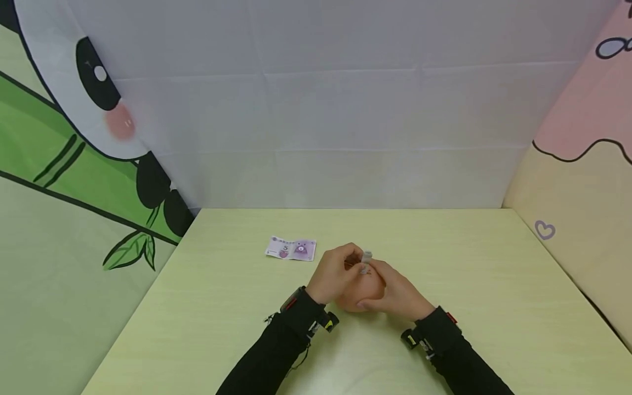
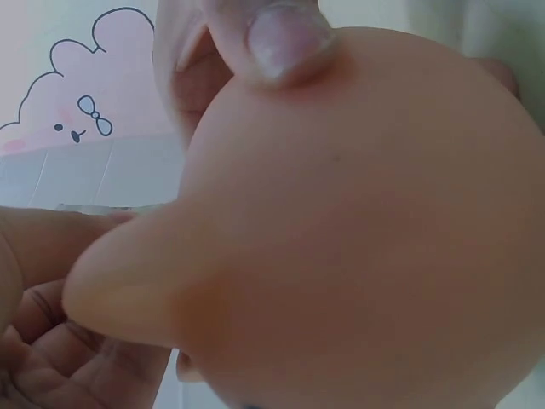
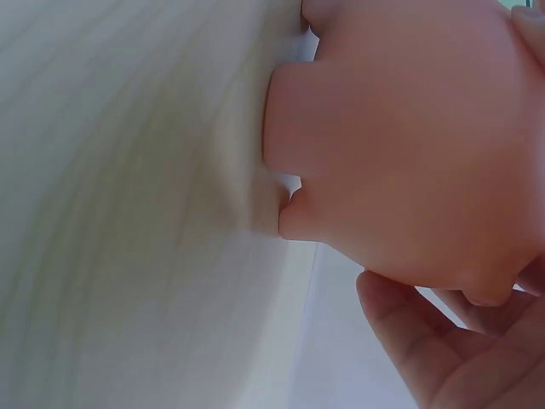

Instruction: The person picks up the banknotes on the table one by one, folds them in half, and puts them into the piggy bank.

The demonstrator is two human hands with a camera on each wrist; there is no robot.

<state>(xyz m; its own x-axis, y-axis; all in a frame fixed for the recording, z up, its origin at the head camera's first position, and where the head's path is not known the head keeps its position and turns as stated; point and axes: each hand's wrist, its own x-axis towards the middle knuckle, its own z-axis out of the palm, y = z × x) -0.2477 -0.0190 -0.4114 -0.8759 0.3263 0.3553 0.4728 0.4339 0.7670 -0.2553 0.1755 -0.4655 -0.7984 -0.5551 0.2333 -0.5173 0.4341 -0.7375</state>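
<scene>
Both hands [image 1: 360,280] mostly hide a peach toy [image 1: 362,299].

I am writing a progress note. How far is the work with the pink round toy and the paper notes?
In hand: both hands, left hand and right hand, grip the peach-pink rounded plastic piggy bank, and fingers pinch a small folded greyish slip at its top. Left: a purple paper banknote lies flat on the pale green table, untouched. What is already inside cannot be seen.
</scene>
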